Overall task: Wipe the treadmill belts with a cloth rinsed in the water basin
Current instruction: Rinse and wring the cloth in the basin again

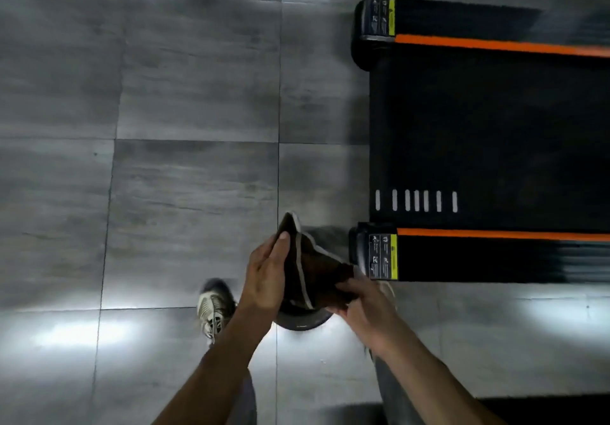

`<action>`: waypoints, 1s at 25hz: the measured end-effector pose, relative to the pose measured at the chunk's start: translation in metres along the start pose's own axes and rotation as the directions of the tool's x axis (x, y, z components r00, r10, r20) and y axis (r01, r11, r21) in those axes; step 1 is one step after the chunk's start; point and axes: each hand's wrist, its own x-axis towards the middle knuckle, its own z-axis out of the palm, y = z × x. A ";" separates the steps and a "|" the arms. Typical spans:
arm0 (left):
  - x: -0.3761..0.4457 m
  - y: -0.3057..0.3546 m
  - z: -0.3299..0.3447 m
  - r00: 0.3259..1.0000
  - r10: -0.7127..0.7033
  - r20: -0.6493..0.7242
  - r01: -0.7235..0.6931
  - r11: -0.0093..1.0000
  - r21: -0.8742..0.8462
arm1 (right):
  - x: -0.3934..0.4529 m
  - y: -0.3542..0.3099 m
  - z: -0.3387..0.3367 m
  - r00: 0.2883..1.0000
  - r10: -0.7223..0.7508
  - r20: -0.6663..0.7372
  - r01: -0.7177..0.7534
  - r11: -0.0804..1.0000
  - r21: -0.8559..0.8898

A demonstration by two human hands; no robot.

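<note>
Between my two hands I hold a dark brown cloth with a pale edge, spread out in the air above the floor. My left hand pinches its upper left corner with thumb and fingers. My right hand grips its lower right edge. The treadmill belt is black, with orange stripes along both side rails and a row of white marks near its rear end. It lies to the right of the cloth. A dark round basin shows partly below the cloth; its inside is hidden.
Grey floor tiles stretch to the left and ahead. My left shoe stands on the floor left of the basin. The treadmill's rear end caps carry yellow warning labels. Another dark edge shows at the bottom right.
</note>
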 end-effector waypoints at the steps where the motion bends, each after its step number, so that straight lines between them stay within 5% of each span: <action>1: 0.002 0.003 -0.011 0.999 -0.009 0.047 0.008 1.000 0.021 | -0.003 0.007 0.014 0.999 -0.018 -0.038 0.020 0.999 0.050; 10: -0.006 -0.011 -0.085 0.937 -0.052 0.345 -0.045 0.963 0.266 | -0.011 0.102 0.050 0.947 -0.040 -0.318 0.086 0.988 0.132; 16: -0.035 -0.071 -0.091 0.930 -0.050 0.364 -0.218 0.723 0.655 | -0.035 0.149 0.027 0.879 -0.161 -0.450 0.092 0.981 -0.170; 20: -0.058 -0.090 -0.090 0.890 -0.045 0.453 -0.365 0.525 0.769 | -0.053 0.180 0.005 0.864 -0.333 -0.376 0.084 0.834 -0.545; 25: -0.045 -0.111 -0.096 0.854 -0.169 0.491 -0.299 0.613 0.731 | -0.042 0.219 -0.016 0.799 -0.473 -0.372 0.348 0.867 -0.357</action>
